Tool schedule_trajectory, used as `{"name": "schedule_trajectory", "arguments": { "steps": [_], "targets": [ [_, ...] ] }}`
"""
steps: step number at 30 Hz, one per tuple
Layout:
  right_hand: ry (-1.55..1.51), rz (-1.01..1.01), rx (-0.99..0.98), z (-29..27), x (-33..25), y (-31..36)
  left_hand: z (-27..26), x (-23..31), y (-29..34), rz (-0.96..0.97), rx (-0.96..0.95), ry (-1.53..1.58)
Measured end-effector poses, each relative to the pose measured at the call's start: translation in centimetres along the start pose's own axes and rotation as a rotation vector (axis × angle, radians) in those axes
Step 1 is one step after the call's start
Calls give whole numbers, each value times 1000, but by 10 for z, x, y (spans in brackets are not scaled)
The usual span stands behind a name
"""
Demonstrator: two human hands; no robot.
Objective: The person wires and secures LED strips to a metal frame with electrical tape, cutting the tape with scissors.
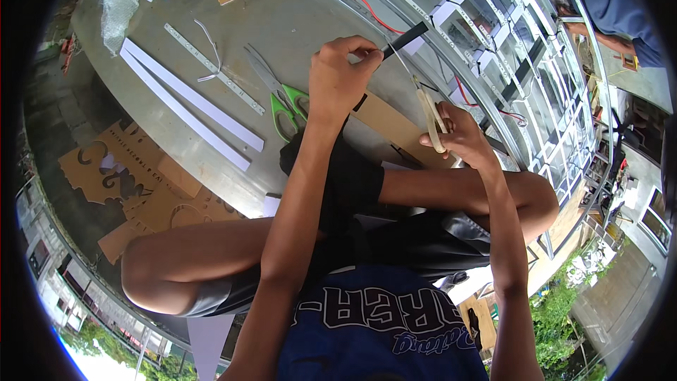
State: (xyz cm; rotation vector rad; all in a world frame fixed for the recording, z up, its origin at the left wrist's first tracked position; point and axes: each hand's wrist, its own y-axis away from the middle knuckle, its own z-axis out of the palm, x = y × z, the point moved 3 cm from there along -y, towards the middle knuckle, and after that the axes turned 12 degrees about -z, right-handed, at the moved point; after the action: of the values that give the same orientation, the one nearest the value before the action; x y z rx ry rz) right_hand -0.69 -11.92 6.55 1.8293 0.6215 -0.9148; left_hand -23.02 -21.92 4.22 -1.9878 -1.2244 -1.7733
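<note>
black strip (411,37) in pinch grip of outstretched left hand (340,76)

Outdoor workshop, perhaps: scissors (429,109), framework (499,49)

Sits with knees (532,201) spread wide, reaches both forearms (297,201) forward, pinches with the left hand (341,76) up front, curls the right hand (463,137) closer in!

Below the left hand (342,74) and the right hand (462,134), a royal-blue shirt (377,356) bears dark block letters (381,307) outlined in white. Black shorts (395,236) carry shiny grey panels (465,227).
</note>
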Motion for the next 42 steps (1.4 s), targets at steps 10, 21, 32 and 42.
{"name": "schedule_trajectory", "arguments": {
  "steps": [10, 21, 32, 42],
  "targets": [
    [-32, 36, -23, -2, 8, 1, -6, -6, 1, -57, -4, -38],
    [187, -384, 412, -10, -37, 6, -3, 22, -37, -2, 49, 46],
    [378, -374, 694, -31, -73, -130, 19, 42, -53, -57, 138, -170],
    [28, -409, 511, -51, -30, -167, 15, 14, -29, 217, 27, -21]
  ]
}}
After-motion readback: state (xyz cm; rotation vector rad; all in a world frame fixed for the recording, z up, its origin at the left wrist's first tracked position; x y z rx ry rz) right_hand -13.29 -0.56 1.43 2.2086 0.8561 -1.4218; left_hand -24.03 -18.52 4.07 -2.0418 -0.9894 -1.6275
